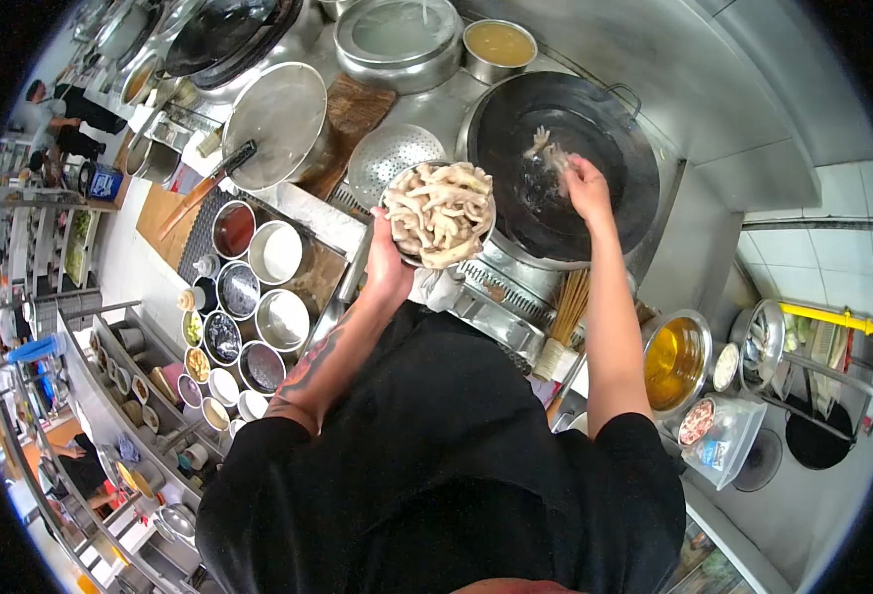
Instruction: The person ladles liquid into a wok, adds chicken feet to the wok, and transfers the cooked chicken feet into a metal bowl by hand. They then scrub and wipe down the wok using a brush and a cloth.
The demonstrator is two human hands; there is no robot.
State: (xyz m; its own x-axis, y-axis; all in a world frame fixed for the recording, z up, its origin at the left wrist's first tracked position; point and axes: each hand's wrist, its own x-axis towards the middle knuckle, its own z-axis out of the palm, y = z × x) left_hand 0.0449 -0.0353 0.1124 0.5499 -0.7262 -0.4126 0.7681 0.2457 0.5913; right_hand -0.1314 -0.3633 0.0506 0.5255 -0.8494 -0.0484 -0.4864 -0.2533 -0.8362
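Note:
At the middle of the head view, my left hand (388, 262) grips the side of a metal bowl (493, 220), its body mostly hidden by the heap in it. Pale chicken feet (441, 213) are piled above the rim. My right hand (587, 188) reaches over a large dark wok (511, 213), fingers pinched together. A motion-smeared chicken foot (557, 163) is at my fingertips, seemingly held. Just left of it, another chicken foot (537, 142) shows above the wok; whether it touches the metal is unclear.
A perforated ladle (392, 148) lies beyond the bowl. Left stand a strainer (278, 124) and several seasoning pots (280, 252). A bamboo brush (567, 317) is below the wok. Yellow oil fills a basin (676, 361) at right. Other people (70, 114) are far left.

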